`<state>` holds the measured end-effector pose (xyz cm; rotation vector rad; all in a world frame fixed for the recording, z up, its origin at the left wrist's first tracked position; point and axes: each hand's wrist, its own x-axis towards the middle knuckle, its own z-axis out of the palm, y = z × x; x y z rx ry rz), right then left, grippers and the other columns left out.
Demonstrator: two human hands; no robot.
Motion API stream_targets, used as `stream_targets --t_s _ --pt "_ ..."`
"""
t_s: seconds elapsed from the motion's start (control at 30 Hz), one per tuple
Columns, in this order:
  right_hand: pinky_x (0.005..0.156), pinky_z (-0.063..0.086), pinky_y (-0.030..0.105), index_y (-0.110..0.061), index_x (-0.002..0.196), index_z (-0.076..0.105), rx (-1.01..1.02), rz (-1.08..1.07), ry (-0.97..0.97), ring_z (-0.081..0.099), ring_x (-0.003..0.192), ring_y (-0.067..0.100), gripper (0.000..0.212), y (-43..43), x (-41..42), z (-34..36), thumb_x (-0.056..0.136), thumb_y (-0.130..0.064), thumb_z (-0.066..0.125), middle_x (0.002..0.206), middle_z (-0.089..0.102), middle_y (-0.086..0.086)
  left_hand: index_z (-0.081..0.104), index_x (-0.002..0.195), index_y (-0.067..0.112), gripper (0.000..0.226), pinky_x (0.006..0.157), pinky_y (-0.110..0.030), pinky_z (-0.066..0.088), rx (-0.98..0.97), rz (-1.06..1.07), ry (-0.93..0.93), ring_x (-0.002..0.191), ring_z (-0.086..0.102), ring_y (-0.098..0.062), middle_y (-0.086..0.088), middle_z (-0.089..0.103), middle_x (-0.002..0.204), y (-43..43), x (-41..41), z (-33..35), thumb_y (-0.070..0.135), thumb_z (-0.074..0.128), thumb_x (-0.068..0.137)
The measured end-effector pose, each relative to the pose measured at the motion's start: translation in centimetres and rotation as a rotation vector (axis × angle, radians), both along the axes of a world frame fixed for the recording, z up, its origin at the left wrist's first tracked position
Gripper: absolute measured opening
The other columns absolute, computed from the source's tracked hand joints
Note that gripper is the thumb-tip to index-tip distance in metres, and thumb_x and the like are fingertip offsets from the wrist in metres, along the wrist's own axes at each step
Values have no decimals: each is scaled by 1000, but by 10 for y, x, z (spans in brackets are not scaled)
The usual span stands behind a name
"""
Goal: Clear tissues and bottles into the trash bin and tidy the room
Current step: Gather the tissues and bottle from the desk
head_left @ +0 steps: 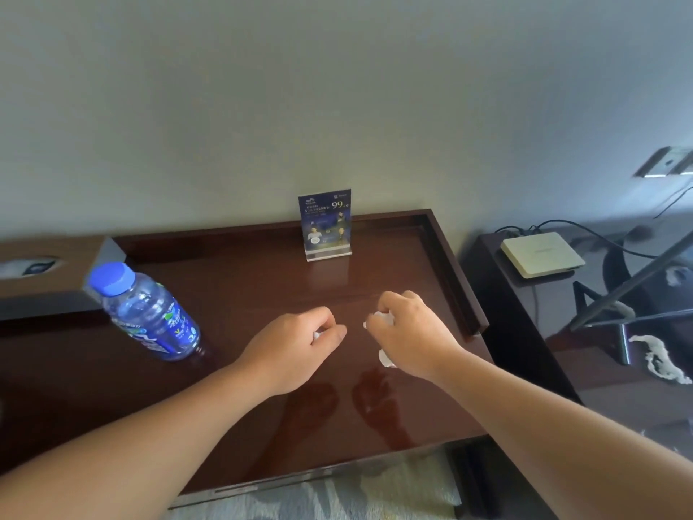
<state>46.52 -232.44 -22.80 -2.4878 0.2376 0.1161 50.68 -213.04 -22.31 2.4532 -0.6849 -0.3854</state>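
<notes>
Both forearms reach over the desk's (pixel 262 425) front edge: right hand (pixel 408 332) balled around white tissue (pixel 386 357), left hand (pixel 296 343) pinching a scrap. Next up, the bottle (pixel 148 313) stands upright near the left edge, closest to the left hand.

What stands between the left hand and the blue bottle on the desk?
Nothing visible. Only bare desk lies between the left hand, shut on a tissue scrap, and the blue bottle, which stands to its left.
</notes>
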Motion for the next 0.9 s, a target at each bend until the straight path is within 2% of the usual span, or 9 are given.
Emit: stream_targets --t_s 0.13,0.23,0.33,0.43,0.5,0.6,0.67,0.73,0.9 --pt "53 39 23 -28 75 47 90 52 -52 53 73 16 22 10 -1 33 94 -19 40 90 46 -9 57 78 26 43 71 -41 45 -156 58 -3 70 56 -10 4 61 72 1 -5 26 53 26 91" --pt "55 41 25 -27 91 48 130 68 -72 54 73 14 11 17 0 52 93 -17 42 99 46 -7 56 78 30 32 62 -37 41 -214 110 -27 57 48 -9 9 53 60 2 -4 40 42 30 91" --pt "56 40 20 -28 100 47 126 126 -112 52 75 8 18 23 3 66 92 -13 46 106 44 -7 53 83 32 24 55 -36 36 -241 159 -66 50 44 -10 7 51 57 5 -2 51 31 34 97" --pt "55 38 16 -31 104 46 158 162 -146 49 77 4 25 31 7 75 90 -10 47 112 44 -6 52 87 33 22 53 -38 36 -286 217 -77 51 43 -16 -2 55 61 9 -1 58 21 36 97" --pt "57 40 16 -33 109 46 194 169 -136 50 81 5 29 38 10 78 91 -10 46 116 43 -6 53 88 32 26 54 -39 36 -371 288 -56 53 42 -16 2 54 62 11 -2 61 12 38 94" --pt "68 52 23 -32 118 46 266 191 -104 53 86 7 32 54 10 82 92 -13 46 121 42 -7 58 88 29 30 51 -30 37 -557 461 48 55 46 -13 9 54 64 8 -5 68 6 39 90" --pt "75 57 33 -31 117 45 325 223 -92 56 87 12 30 68 10 87 91 -15 47 119 40 -7 62 88 27 26 44 -26 38 -713 563 191 51 51 -13 2 59 68 5 -8 76 11 42 92" --pt "77 58 39 -29 117 44 372 258 -82 60 88 16 31 80 11 93 88 -19 47 116 39 -6 64 89 22 21 40 -24 42 -866 567 340 49 57 -14 -1 64 69 5 -11 84 24 45 97" --pt "73 59 37 -32 130 40 464 292 -17 64 89 20 48 94 15 104 85 -20 53 118 38 -6 72 82 24 49 54 -34 43 -942 522 581 63 61 -26 -7 70 76 17 -4 96 57 39 95"
